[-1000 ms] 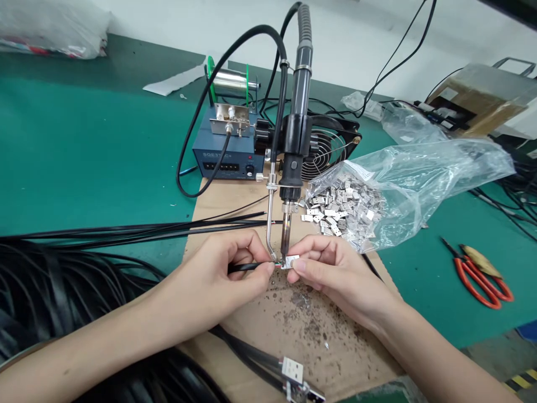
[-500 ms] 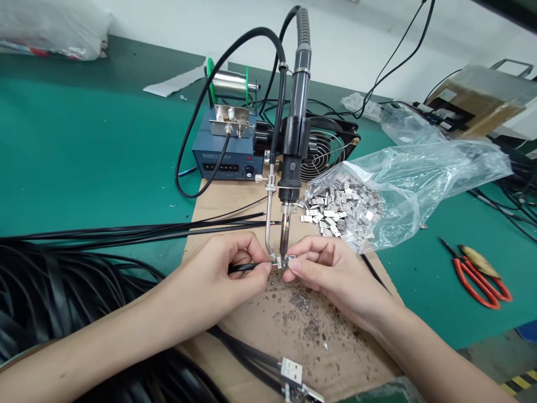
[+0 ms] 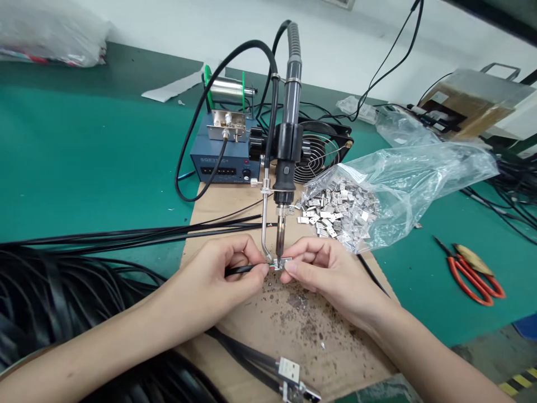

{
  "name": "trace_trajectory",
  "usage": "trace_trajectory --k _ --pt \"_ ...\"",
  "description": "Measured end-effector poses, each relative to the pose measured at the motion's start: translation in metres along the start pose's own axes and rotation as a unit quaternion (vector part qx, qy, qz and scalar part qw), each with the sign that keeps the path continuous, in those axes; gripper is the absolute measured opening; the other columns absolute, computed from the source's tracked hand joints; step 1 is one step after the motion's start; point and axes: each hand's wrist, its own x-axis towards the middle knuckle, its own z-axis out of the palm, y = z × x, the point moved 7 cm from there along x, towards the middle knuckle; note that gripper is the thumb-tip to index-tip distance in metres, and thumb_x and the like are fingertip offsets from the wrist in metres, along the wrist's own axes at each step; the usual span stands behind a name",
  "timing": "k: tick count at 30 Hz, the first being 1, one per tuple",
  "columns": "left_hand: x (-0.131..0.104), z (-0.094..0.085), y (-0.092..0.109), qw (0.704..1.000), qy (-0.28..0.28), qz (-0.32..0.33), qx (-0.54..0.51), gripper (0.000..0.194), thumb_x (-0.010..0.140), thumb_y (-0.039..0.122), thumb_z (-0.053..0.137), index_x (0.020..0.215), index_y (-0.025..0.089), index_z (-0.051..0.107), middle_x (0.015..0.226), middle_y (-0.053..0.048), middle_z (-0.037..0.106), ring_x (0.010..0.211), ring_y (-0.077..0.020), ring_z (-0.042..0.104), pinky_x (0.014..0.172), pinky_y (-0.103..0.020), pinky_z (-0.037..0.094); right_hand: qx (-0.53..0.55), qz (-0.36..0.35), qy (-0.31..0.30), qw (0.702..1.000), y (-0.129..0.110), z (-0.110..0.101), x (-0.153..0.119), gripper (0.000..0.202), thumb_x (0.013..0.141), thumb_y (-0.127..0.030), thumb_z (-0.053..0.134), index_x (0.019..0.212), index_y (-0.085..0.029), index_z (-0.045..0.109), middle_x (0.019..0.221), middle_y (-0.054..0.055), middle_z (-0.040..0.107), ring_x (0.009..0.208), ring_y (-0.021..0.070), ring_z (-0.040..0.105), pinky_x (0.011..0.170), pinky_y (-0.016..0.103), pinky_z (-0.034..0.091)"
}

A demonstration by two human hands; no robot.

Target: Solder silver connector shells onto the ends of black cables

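My left hand (image 3: 239, 268) pinches a black cable (image 3: 238, 270) close to its stripped end, where thin coloured wires show. Between thumb and fingers, my right hand (image 3: 314, 266) grips a small metal USB connector (image 3: 287, 260). Wire ends and connector meet right under the tip of an upright soldering iron (image 3: 280, 235), held in a black clamp. A bent metal solder feed tube (image 3: 264, 224) comes down just left of the iron, its end close to the wires. The exact contact at the tip is too small to make out.
A blue control box (image 3: 224, 159) with a solder spool (image 3: 226, 88) stands behind, beside a fan (image 3: 319, 157). Right are a plastic bag (image 3: 419, 179) of connectors and red-handled cutters (image 3: 470, 274). Black cables (image 3: 50, 296) pile at left; finished-looking connectors (image 3: 289, 369) lie in front on cardboard (image 3: 251, 358).
The view has shifted slightly, so the bench items appear a little further left. Both hands keep their grips, and the cable and connector remain at the iron's tip.
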Motion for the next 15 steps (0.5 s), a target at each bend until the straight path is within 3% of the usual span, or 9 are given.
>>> trace_trajectory --k 15 --pt "-0.0032 0.0026 0.0000 1.000 -0.011 -0.014 -0.021 0.015 0.076 0.029 0.062 0.067 0.018 0.056 0.054 0.006 0.052 0.050 -0.0081 0.041 0.047 -0.016 0.028 0.015 0.011 -0.049 0.999 0.0038 0.0010 -0.0022 0.010 0.073 -0.022 0.083 0.078 -0.018 0.075 0.064 0.000 0.076 0.055 0.0075 0.064 0.060 0.019 0.050"
